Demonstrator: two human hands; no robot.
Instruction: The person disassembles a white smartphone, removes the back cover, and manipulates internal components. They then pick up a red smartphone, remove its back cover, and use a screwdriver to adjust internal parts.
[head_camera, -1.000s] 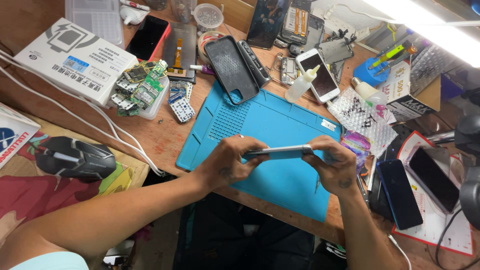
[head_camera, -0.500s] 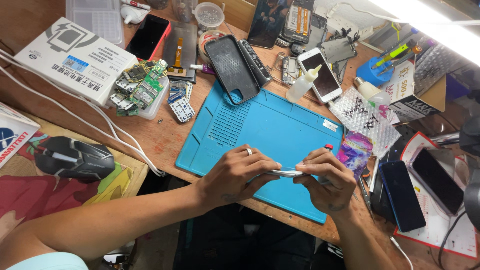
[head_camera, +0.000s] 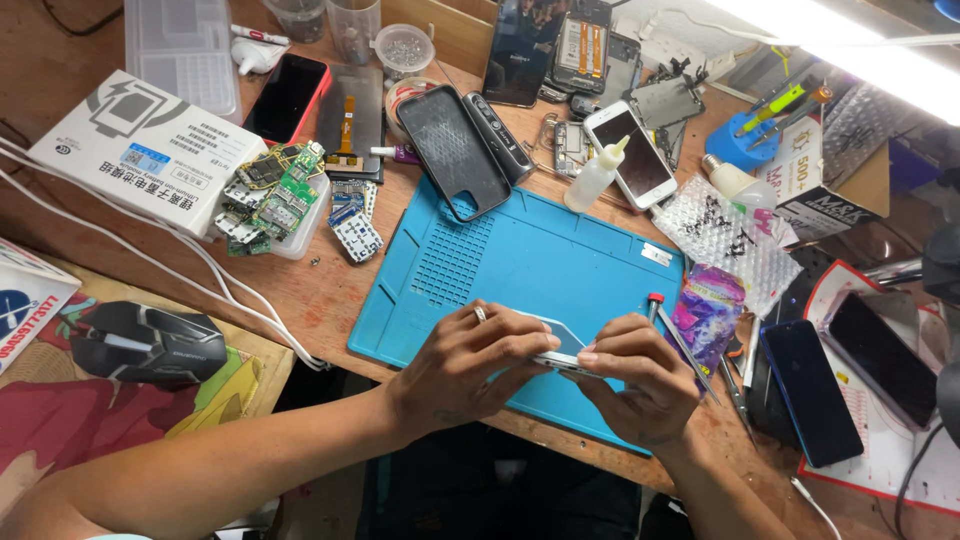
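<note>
I see both of my hands meeting over the near edge of the blue silicone work mat (head_camera: 560, 270), which lies flat on the wooden counter (head_camera: 330, 300). Between them sits a thin, flat phone (head_camera: 562, 352), glossy and pale, held level just above the mat. My left hand (head_camera: 465, 365) has its fingers curled narrowly over the phone's left end, a ring on one finger, thumb pressed at the near edge. My right hand (head_camera: 635, 375) pinches the right end, fingers bent close and gripping it from above and below. So the phone lies directly within both sets of fingers, touching each.

The mat is rubbery and matte, with a grid of small holes in its left part. Just beside my right hand lies a slim metal screwdriver with a red cap (head_camera: 675, 335), slanting across the mat's right edge. Next to it sits a shiny purple foil packet (head_camera: 708, 312), and beyond that a sheet of clear bubble wrap (head_camera: 720, 235). A ribbed black phone case (head_camera: 455, 150) rests on the mat's far left corner.
</note>
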